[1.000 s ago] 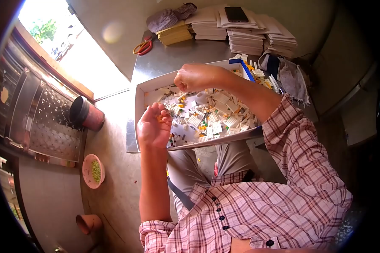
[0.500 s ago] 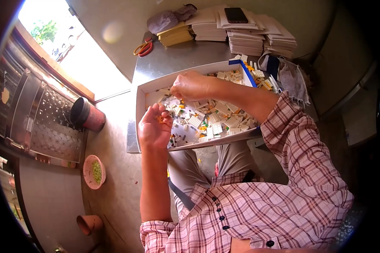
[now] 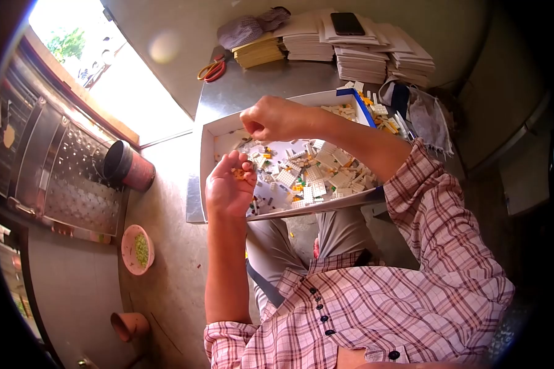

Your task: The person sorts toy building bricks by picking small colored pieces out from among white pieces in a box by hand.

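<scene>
My left hand (image 3: 229,187) is palm up over the left part of a shallow white box (image 3: 207,150), its fingers curled round small orange pieces (image 3: 239,174). Just above it, my right hand (image 3: 276,120) is closed in a pinch over the box's far left part; whatever its fingertips hold is too small to make out. Many loose white bricks (image 3: 316,189), with some orange, green and dark ones among them, lie in the box. My right forearm hides part of the box.
Red-handled scissors (image 3: 213,70), envelope-like paper stacks (image 3: 360,64) and a phone (image 3: 347,24) lie at the table's back. More bricks and a cloth (image 3: 426,117) are beyond the box's blue edge. On the floor at left are a pink bowl (image 3: 131,249) and a bucket (image 3: 129,166).
My right hand dipped toward the box, then rose and shifted a little left. My left hand has stayed nearly in place, with the orange pieces now showing more clearly.
</scene>
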The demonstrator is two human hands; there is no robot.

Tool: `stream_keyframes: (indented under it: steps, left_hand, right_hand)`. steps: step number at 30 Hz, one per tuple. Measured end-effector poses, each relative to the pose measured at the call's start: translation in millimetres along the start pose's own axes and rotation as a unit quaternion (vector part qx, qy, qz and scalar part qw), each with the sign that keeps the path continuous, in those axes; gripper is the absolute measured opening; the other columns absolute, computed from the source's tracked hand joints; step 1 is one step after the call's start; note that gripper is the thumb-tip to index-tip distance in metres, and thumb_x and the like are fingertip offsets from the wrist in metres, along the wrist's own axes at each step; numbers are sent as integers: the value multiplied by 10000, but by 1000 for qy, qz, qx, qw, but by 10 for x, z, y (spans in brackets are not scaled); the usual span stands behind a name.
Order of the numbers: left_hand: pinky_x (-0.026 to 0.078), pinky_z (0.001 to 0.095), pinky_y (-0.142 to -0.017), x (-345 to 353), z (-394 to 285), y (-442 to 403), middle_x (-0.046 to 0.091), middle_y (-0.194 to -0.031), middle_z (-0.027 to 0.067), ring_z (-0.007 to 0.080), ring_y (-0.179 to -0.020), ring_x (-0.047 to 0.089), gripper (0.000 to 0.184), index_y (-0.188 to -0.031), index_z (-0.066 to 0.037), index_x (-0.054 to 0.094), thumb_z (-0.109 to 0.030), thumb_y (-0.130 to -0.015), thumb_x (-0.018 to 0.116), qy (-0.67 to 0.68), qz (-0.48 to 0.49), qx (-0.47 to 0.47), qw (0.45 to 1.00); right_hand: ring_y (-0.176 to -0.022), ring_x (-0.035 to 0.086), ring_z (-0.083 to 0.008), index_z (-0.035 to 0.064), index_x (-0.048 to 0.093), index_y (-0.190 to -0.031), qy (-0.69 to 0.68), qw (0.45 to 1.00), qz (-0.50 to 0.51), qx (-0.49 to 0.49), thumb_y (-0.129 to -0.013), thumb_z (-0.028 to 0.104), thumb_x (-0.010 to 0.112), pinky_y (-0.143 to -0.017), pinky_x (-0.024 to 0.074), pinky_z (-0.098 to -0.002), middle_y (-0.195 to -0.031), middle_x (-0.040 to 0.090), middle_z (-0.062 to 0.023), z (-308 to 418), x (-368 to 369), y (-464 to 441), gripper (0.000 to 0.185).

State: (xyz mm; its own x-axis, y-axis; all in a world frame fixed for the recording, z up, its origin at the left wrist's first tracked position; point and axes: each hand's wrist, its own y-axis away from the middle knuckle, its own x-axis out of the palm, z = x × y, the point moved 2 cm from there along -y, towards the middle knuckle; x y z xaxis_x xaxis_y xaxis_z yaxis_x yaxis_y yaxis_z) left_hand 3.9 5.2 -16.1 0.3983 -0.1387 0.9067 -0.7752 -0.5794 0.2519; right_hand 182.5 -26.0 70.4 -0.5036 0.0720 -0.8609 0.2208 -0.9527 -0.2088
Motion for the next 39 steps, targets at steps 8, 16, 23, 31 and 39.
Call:
stream_keyframes:
  steps: [8, 16, 23, 31, 39]
  left_hand:
    - [437, 275, -635, 131, 40, 6, 580, -903, 127, 198, -763, 516, 244, -985, 27, 539, -193, -957, 436, 26, 1, -36, 999]
    - [431, 279, -637, 41, 9, 2, 600, -907, 122, 196, -754, 519, 251, -952, 17, 575, -173, -963, 412, 8, 54, -20, 998]
    - [442, 291, -659, -26, 7, -32, 600, -924, 133, 208, -770, 526, 275, -1008, 32, 566, -193, -967, 414, 1, 33, -13, 999]
    - [437, 289, -649, 57, 20, -8, 598, -925, 138, 208, -763, 522, 302, -1022, 38, 560, -220, -972, 411, 18, -4, -10, 1000]
    - [395, 253, -563, 8, -24, 37, 548, -801, 57, 151, -669, 478, 210, -869, -57, 553, -203, -957, 431, -6, -41, 43, 998]
  right_hand:
    - [-600, 603, -157, 24, 648, -813, -94, 996, -6, -2, -807, 163, 685, -541, 458, -306, -667, 635, -102, 104, 6, 1, 144]
    - [-722, 630, -309, 25, 680, -774, 122, 979, 131, 98, -701, 138, 662, -618, 469, -416, -742, 647, -162, -256, 287, 1, 136]
    - [-668, 633, -266, -8, 648, -770, 80, 987, 86, 113, -729, 99, 619, -606, 479, -384, -724, 646, -156, -240, 229, -50, 118]
    - [-620, 592, -151, -1, 625, -803, -152, 987, -1, -45, -790, 86, 641, -572, 464, -286, -677, 631, -94, 105, 58, -17, 90]
    - [-709, 629, -298, 41, 630, -724, 59, 991, 121, -14, -678, 78, 656, -611, 471, -410, -704, 626, -115, -114, 311, 37, 65]
